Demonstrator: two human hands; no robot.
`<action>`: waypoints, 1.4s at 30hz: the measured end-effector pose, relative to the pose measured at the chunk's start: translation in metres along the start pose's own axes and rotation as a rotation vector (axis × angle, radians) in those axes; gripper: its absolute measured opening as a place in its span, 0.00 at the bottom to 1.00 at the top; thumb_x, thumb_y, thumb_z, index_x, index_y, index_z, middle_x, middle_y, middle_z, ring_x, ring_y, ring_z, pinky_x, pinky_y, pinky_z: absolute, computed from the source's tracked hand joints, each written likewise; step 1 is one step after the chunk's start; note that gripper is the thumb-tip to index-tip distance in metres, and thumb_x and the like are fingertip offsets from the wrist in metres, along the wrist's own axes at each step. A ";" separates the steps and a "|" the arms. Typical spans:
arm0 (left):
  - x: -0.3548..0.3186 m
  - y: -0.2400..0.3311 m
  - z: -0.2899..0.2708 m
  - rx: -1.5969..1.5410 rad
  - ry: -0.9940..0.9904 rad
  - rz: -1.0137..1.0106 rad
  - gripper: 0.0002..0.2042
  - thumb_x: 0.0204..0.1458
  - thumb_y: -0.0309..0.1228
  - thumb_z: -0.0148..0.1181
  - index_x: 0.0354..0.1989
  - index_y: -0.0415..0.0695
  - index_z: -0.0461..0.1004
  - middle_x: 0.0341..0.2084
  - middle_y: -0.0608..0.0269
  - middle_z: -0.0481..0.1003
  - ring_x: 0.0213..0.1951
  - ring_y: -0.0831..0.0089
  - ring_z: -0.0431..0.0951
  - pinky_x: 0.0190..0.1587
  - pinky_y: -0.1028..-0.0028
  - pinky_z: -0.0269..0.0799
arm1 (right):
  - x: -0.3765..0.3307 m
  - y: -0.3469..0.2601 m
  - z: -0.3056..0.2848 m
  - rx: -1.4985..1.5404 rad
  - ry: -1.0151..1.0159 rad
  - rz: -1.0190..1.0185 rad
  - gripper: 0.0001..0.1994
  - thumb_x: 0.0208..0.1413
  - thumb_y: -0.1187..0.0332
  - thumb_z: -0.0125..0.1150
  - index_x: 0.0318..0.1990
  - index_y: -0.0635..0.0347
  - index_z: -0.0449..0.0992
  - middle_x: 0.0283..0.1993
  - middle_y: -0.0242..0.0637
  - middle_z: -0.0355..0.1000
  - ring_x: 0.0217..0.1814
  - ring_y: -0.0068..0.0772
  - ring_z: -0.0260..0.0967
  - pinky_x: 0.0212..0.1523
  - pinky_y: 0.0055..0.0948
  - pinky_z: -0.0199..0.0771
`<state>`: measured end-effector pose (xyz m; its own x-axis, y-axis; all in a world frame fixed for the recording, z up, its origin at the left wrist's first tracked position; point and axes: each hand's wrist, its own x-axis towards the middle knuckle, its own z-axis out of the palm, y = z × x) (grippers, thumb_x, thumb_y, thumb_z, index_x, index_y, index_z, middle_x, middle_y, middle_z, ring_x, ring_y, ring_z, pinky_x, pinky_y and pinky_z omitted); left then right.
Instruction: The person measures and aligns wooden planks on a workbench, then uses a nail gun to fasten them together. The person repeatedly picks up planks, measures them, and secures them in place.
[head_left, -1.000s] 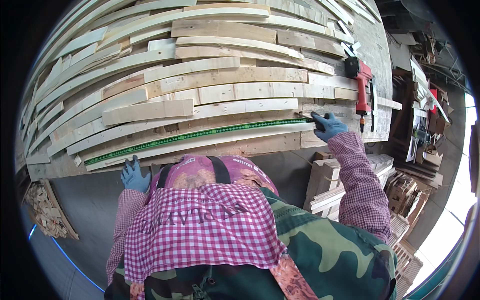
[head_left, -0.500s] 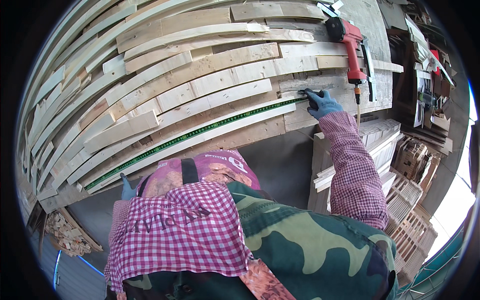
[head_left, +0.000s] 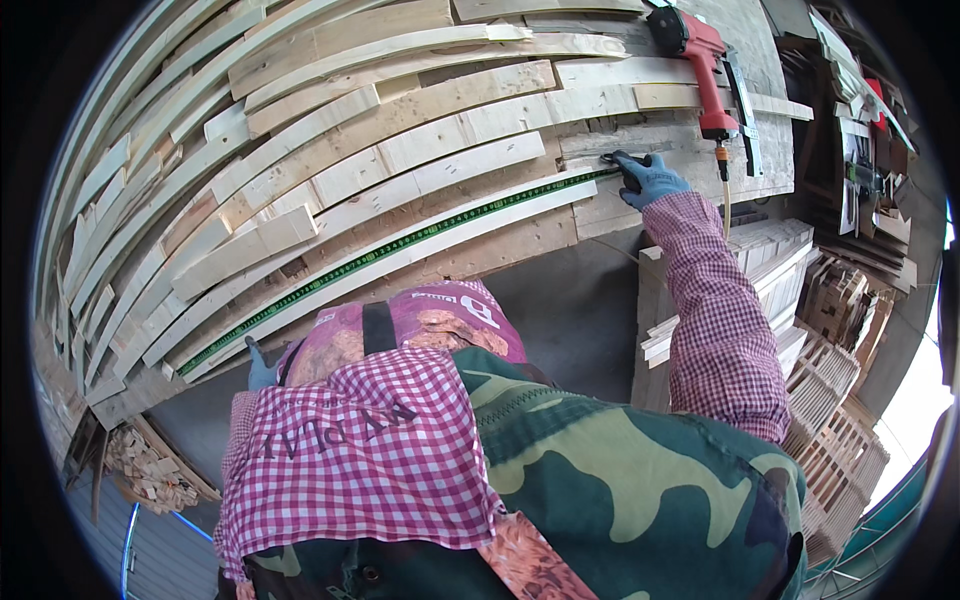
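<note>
A green tape measure [head_left: 378, 258] lies stretched along a pale wooden strip [head_left: 420, 262] at the near edge of the workbench. At the tape's right end, my right hand [head_left: 655, 182], in a blue glove with dark fingertips, is closed on it; the fingers partly hide the end. My left hand [head_left: 262, 372], gloved in blue too, is beside the strip's left end, below the tape. One of its fingers points up, stretched out, while my clothing hides part of the hand. I cannot tell whether it touches the strip.
Many wooden slats [head_left: 430, 130] cover the bench in rows. A red nail gun [head_left: 708, 75] with an air hose lies beyond my right hand. Stacked timber [head_left: 770, 255] stands below the bench on the right. A box of wood offcuts [head_left: 150, 470] is at lower left.
The whole view has shifted slightly, with the bench a little higher in it. Both hands keep their places by the tape, which lies as before along the strip.
</note>
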<state>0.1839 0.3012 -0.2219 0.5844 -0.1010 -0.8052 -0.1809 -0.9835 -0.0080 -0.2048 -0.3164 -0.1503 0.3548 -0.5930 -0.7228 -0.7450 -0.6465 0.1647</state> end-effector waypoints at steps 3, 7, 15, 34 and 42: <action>0.002 -0.003 0.000 -0.006 0.003 0.012 0.42 0.50 0.41 0.57 0.68 0.61 0.34 0.46 0.52 0.62 0.44 0.59 0.65 0.47 0.65 0.61 | -0.001 -0.005 -0.005 -0.001 -0.028 0.013 0.34 0.49 0.54 0.60 0.63 0.21 0.53 0.59 0.47 0.55 0.58 0.49 0.63 0.56 0.42 0.67; 0.005 -0.004 -0.001 -0.006 0.010 0.014 0.41 0.50 0.40 0.57 0.68 0.62 0.36 0.43 0.53 0.65 0.41 0.60 0.67 0.44 0.65 0.63 | -0.001 -0.011 -0.010 0.001 -0.067 0.035 0.34 0.49 0.56 0.61 0.63 0.22 0.52 0.60 0.48 0.54 0.58 0.50 0.63 0.56 0.41 0.68; 0.006 -0.012 0.002 -0.041 0.016 0.026 0.39 0.51 0.38 0.56 0.68 0.62 0.38 0.37 0.55 0.70 0.35 0.64 0.71 0.38 0.67 0.67 | -0.001 -0.016 -0.010 -0.015 -0.086 0.074 0.35 0.49 0.54 0.60 0.64 0.22 0.51 0.60 0.47 0.54 0.57 0.51 0.63 0.55 0.44 0.67; -0.061 0.033 -0.046 -1.771 0.225 -0.281 0.41 0.52 0.62 0.41 0.63 0.40 0.44 0.62 0.51 0.54 0.58 0.57 0.64 0.58 0.60 0.62 | -0.061 -0.164 -0.047 0.005 0.080 -0.597 0.35 0.45 0.47 0.59 0.63 0.27 0.55 0.53 0.42 0.60 0.54 0.46 0.64 0.52 0.43 0.68; -0.081 0.076 -0.084 -2.030 0.271 0.169 0.10 0.52 0.35 0.60 0.40 0.45 0.72 0.26 0.72 0.74 0.28 0.78 0.74 0.41 0.75 0.77 | -0.069 -0.271 -0.052 0.162 0.095 -0.750 0.40 0.41 0.42 0.63 0.64 0.36 0.55 0.52 0.42 0.63 0.52 0.47 0.66 0.53 0.41 0.68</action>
<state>0.1897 0.2223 -0.1073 0.7718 -0.0167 -0.6356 0.6042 0.3307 0.7249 0.0019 -0.1256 -0.1103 0.8389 -0.0672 -0.5400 -0.3563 -0.8179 -0.4517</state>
